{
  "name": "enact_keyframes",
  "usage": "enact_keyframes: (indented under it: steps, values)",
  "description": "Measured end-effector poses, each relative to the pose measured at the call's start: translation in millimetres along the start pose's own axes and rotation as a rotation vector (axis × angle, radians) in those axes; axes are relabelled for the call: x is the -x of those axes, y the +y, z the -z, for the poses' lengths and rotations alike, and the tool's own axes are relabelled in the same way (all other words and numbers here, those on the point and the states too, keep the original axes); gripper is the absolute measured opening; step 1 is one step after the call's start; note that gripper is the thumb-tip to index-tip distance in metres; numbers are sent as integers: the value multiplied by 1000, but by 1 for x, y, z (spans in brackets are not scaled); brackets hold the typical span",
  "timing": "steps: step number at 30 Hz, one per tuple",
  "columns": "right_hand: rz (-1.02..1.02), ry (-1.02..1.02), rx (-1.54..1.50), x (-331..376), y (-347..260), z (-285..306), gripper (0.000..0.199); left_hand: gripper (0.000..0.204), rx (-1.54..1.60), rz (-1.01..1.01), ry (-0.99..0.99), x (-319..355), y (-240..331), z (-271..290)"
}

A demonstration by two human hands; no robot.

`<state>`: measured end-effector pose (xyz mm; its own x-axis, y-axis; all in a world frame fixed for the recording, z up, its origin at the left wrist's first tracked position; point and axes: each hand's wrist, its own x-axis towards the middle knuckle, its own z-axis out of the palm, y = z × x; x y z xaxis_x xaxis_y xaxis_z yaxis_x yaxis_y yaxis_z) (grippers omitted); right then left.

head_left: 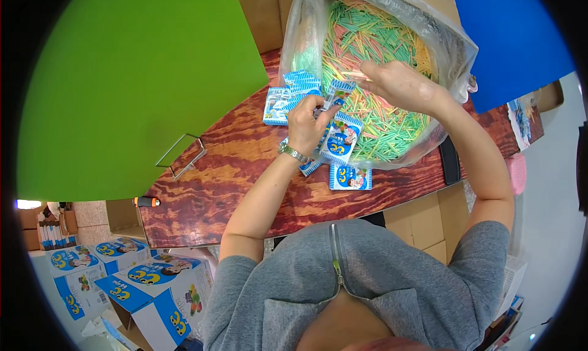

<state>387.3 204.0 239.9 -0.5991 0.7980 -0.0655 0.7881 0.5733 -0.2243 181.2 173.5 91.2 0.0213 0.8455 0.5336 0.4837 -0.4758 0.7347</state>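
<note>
Left hand (308,119) is raised over the bench (233,167), fingers closed around a small blue-and-white packet (340,138); a metal watch (294,153) sits on that wrist. The packet is held upright, tilted slightly, just in front of the bag (453,51).

Right hand (401,84) reaches into the open mouth of the clear plastic bag, resting on the sticks (367,32). Its grip is pinched shut on a few thin sticks at the fingertips (367,76); the exact count cannot be told.

The bag lies on the bench, propped toward the person, and is filled with thin sticks in green, yellow, pink and orange. A cardboard box (263,14) stands behind it.

More packets of the same kind lie on the bench: a loose group (288,97) at the bag's left edge, and one (350,177) lying flat just below the bag, near the bench's front edge. Others sit partly hidden under the left wrist.

A clear acrylic stand (180,158) rests on the bench to the left, well apart from both hands. Printed blue-and-white cartons (153,283) stand on the floor at lower left. The person wears a grey zipped top (367,290).
</note>
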Motion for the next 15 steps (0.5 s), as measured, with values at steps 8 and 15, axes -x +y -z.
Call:
enact_keyframes:
  steps: [8, 15]
  values:
    - [93, -164, 126, -8, -11, 11, 26, 26, -5, -185, 87, -2, -1, 3]
    - [133, -488, 360, -29, -18, 26, 27, 25, -84, -404, 39, -7, 1, 7]
